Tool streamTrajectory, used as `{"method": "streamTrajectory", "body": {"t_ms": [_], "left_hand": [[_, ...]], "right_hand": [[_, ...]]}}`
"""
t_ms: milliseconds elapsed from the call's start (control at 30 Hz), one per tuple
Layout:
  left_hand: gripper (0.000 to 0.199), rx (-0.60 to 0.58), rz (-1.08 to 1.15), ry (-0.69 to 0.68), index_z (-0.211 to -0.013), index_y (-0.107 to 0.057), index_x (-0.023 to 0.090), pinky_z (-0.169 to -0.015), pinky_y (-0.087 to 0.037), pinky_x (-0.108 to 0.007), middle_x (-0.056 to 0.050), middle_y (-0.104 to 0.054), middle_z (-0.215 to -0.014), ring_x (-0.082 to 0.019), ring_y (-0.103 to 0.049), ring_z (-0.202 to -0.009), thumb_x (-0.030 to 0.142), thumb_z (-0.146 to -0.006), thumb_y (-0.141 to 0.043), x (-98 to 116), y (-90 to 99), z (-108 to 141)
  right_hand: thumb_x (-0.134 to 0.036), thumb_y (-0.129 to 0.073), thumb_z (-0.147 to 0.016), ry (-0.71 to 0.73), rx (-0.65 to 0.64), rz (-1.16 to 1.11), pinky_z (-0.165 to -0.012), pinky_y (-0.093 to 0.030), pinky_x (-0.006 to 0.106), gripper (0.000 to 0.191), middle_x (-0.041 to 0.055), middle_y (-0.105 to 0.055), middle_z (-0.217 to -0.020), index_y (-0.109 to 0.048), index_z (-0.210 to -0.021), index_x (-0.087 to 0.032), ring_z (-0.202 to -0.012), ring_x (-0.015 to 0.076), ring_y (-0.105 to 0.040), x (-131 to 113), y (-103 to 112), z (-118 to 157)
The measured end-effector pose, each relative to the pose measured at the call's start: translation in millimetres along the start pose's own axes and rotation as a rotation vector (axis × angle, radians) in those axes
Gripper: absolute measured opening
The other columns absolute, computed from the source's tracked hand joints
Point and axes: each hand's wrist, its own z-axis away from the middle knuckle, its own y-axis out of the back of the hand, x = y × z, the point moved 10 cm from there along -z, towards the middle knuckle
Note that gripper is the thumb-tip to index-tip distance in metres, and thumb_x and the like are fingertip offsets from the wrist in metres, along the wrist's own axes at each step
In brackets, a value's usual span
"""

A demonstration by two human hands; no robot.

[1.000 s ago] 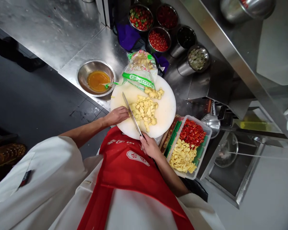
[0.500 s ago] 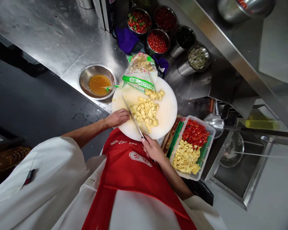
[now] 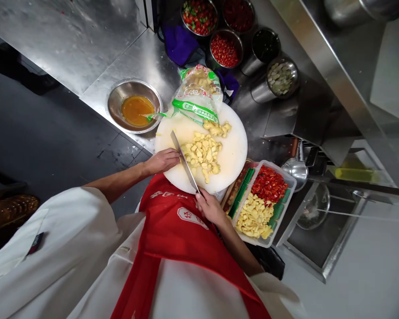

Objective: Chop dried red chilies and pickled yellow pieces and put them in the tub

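My right hand (image 3: pixel 212 207), at the near edge of the round white cutting board (image 3: pixel 234 148), is closed round the handle of a kitchen knife (image 3: pixel 186 166). The blade points away from me across the board. Just left of it, my left hand (image 3: pixel 162 161) has its fingers curled and pressed together close to the blade; whatever they hold is hidden. Pale yellow ginger slices (image 3: pixel 203 153) lie heaped right of the blade. Behind them rests an uncut knob of ginger (image 3: pixel 218 128), by the mouth of a printed plastic bag (image 3: pixel 197 96) with more pieces inside.
Left of the board stands a steel bowl (image 3: pixel 115 108) with orange liquid. At right, a clear plastic tub (image 3: pixel 291 184) holds red chilies and yellow slices. Several steel pots, one with chopped chilies (image 3: pixel 224 51), stand behind. A steel shelf edge (image 3: pixel 332 62) slants across the upper right.
The camera view has shifted slightly. The blade shows more of its flat side now. Both hands stay at nearly the same places, and the ginger heap looks much the same.
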Motion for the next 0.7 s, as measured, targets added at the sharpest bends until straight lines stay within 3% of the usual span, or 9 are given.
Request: {"method": "streamTrajectory", "body": {"t_ms": [100, 267, 400, 600, 700], "left_hand": [[0.023, 0.001, 0.007, 0.01, -0.098, -0.069, 0.018, -0.095, -0.056, -0.038, -0.01, -0.071, -0.105, -0.02, -0.062, -0.107, 0.026, -0.099, -0.048, -2, -1.7, 2], [0.02, 0.046, 0.011, 0.001, -0.099, -0.069, 0.019, -0.096, -0.056, -0.037, -0.009, -0.071, -0.104, -0.018, -0.064, -0.106, 0.025, -0.098, -0.05, -2, 2.0, 6], [0.018, 0.058, -0.011, -0.017, -0.101, -0.068, 0.018, -0.095, -0.056, -0.036, -0.009, -0.072, -0.103, -0.018, -0.064, -0.103, 0.023, -0.097, -0.051, 0, 5.3, 7], [0.02, 0.002, -0.038, 0.013, -0.102, -0.068, 0.017, -0.09, -0.057, -0.035, -0.01, -0.071, -0.103, -0.018, -0.063, -0.101, 0.023, -0.097, -0.049, -1, 3.3, 6], [0.02, -0.003, -0.028, 0.03, -0.101, -0.068, 0.017, -0.09, -0.057, -0.034, -0.009, -0.071, -0.101, -0.018, -0.063, -0.101, 0.023, -0.097, -0.049, -3, 2.9, 6]], "right_hand": [[-0.049, -0.032, -0.102, -0.021, -0.037, -0.026, -0.058, -0.045, 0.026, 0.049, -0.0046, -0.054, -0.055, -0.052, -0.137, -0.021, -0.05, 0.0153, -0.054, 4, -2, 4], [-0.047, -0.034, -0.101, 0.028, 0.014, 0.045, -0.065, -0.047, 0.027, 0.046, -0.0015, -0.058, -0.061, -0.059, -0.129, -0.02, -0.06, 0.017, -0.058, 5, -4, -6], [-0.049, -0.032, -0.102, 0.002, -0.027, -0.059, -0.056, -0.045, 0.023, 0.049, -0.0053, -0.054, -0.057, -0.053, -0.136, -0.019, -0.048, 0.0121, -0.053, 8, -10, -15], [-0.052, -0.033, -0.102, -0.044, -0.04, -0.034, -0.051, -0.043, 0.023, 0.05, -0.0047, -0.054, -0.056, -0.053, -0.136, -0.021, -0.047, 0.0128, -0.053, 11, 7, 25], [-0.052, -0.033, -0.102, -0.066, -0.058, 0.002, -0.051, -0.043, 0.024, 0.048, -0.0038, -0.054, -0.055, -0.058, -0.13, -0.021, -0.048, 0.0144, -0.054, 12, 7, 32]]}}
